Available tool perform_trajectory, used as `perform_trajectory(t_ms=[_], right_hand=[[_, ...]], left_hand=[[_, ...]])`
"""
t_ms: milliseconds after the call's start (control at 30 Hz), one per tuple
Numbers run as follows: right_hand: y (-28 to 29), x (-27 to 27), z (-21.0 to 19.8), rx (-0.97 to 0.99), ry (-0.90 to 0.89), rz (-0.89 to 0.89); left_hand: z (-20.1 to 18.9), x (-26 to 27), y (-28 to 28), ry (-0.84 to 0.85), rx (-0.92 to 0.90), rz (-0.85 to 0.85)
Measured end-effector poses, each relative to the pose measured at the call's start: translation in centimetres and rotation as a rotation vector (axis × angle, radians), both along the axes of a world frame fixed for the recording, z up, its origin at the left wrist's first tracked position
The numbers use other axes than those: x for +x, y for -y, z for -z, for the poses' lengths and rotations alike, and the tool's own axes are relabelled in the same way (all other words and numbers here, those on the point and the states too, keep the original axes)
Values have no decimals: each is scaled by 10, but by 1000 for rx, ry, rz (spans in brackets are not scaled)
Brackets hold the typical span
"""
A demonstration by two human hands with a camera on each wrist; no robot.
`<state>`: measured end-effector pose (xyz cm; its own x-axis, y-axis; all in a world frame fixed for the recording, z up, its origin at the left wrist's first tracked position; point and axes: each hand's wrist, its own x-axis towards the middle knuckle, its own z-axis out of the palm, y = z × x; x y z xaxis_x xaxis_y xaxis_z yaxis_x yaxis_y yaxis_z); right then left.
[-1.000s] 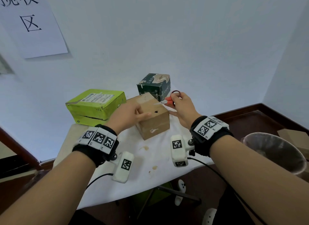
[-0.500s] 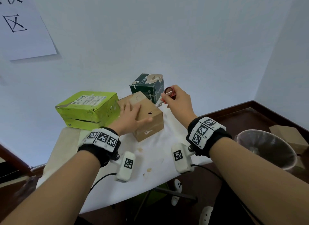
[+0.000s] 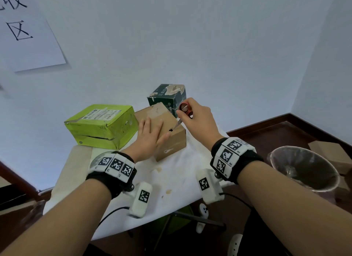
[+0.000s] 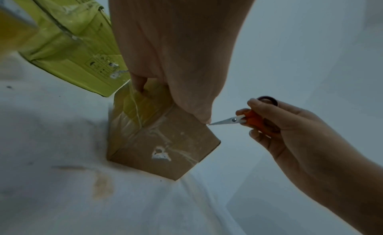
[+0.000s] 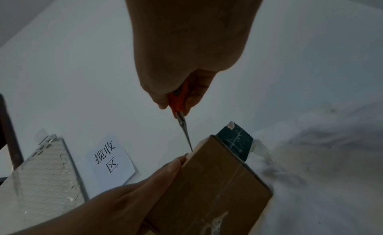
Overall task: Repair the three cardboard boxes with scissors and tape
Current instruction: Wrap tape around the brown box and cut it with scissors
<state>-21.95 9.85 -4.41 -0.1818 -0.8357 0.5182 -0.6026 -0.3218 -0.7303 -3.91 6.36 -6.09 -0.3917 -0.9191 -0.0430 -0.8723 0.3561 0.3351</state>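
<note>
A brown cardboard box [image 3: 171, 143] stands mid-table on a white cloth. My left hand [image 3: 152, 132] lies flat on its top, fingers straight, thumb along the top front edge [image 5: 174, 166]. My right hand [image 3: 196, 118] grips small orange-handled scissors [image 4: 246, 119], blades together. The blade tip touches the box's top right edge beside a small dark hole [image 3: 170, 130], right by my left thumb tip. Clear tape runs over the box's side [image 4: 134, 110]. A lime-green box [image 3: 101, 126] sits at the left and a dark green box [image 3: 167, 97] behind. No tape roll is in view.
The table [image 3: 181, 179] is small, with its front edge close to my wrists. A lined waste bin [image 3: 304, 168] stands on the floor to the right, with brown cartons [image 3: 327, 151] behind it. The wall is just behind the boxes.
My left hand slid from the brown box's side onto its top and flattened. My right hand brought the scissors' tip down to the box's top right edge.
</note>
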Motion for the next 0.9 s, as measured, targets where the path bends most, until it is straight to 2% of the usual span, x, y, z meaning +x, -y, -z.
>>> perform_trajectory(t_ms=[133,333,700,800,900], right_hand=[[-5,-1,4,-17,-94,-2],[-14,2,4,-37,-133,-25],[-25,9,-5,31,-474,-85],[-16,9,-6,123,-380,-78],[-8,4,-2,228,-38,-72]], left_hand=[[7,-2,-10,9,-79,27],[14,-3,-20,154,-245,71],[21,-1,-22,166,-321,126],[20,-1,-22,177,-323,133],[19,1,-22,205,-327,139]])
